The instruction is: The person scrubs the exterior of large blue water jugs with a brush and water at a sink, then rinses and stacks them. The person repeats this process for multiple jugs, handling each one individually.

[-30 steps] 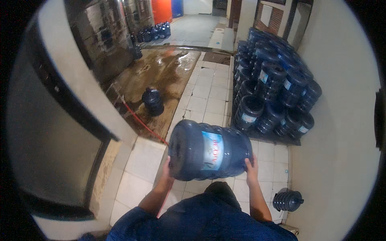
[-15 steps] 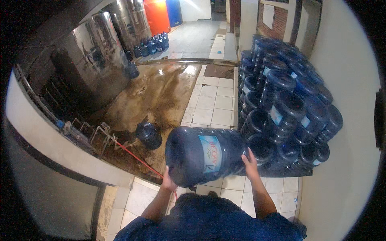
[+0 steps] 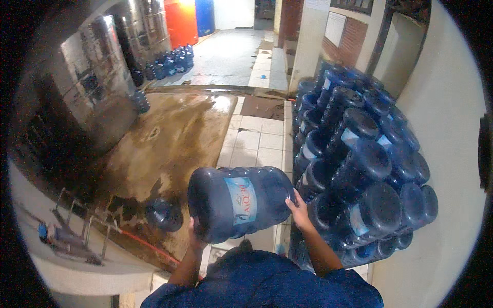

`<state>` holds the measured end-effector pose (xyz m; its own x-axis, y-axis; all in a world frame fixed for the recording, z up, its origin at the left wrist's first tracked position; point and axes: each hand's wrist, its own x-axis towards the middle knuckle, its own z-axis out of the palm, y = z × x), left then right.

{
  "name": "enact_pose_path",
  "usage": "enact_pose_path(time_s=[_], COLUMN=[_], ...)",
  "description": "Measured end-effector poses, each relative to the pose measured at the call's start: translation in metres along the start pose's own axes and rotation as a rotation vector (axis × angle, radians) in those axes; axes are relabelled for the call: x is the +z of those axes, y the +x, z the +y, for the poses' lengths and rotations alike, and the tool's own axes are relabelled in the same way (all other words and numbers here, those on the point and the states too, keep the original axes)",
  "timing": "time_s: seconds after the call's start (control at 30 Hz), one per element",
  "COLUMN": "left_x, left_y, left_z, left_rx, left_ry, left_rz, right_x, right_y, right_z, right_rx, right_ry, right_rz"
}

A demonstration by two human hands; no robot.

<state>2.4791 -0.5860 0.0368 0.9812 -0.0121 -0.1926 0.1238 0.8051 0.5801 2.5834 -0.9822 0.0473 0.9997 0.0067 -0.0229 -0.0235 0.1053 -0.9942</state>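
A large blue water jug [image 3: 267, 197] with a pale label lies sideways in the air in front of my body, held between both hands. At its base end on the left, my left hand [image 3: 195, 233] presses against the lower edge; its fingers are mostly hidden behind the jug. My right hand [image 3: 298, 209] grips the other end, thumb on the near side, with the remaining fingers partly out of sight. Just left of the held jug, another dark blue jug [image 3: 163, 214] stands on the wet concrete floor [image 3: 179, 133].
Stacked blue jugs [image 3: 359, 154], many upside down, rise close on my right along the wall. A red hose [image 3: 149, 244] and metal pipe frame [image 3: 97, 231] lie to the left. Steel tanks [image 3: 97, 56] and a row of jugs [image 3: 172, 62] stand farther off. A white tile strip [image 3: 251, 138] runs ahead.
My view has shifted forward and toward the stack. The held jug sits slightly further left in view, still between both hands, and the standing jug appears lower and nearer.
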Motion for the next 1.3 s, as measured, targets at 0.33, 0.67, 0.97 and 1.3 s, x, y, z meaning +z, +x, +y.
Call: enact_pose_path(time_s=[0.33,0.67,0.97,1.3], left_x=[0.1,0.129,0.141,0.382], left_y=[0.292,0.519,0.716,0.936], left_z=[-0.028,-0.036,-0.036,-0.117], left_rx=[-0.267,-0.217,-0.136,-0.363], left_ry=[0.158,0.163,-0.04,-0.145], left_rz=[-0.177,-0.236,-0.186,-0.602], right_x=[-0.09,-0.119,-0.123,-0.202], right_y=[0.124,0.312,0.45,0.539], right_z=[-0.013,-0.024,-0.14,-0.251], right_rx=[0.026,-0.039,-0.234,-0.428], right_ry=[0.016,0.068,-0.284,-0.468], right_rz=[0.459,0.501,0.526,0.864])
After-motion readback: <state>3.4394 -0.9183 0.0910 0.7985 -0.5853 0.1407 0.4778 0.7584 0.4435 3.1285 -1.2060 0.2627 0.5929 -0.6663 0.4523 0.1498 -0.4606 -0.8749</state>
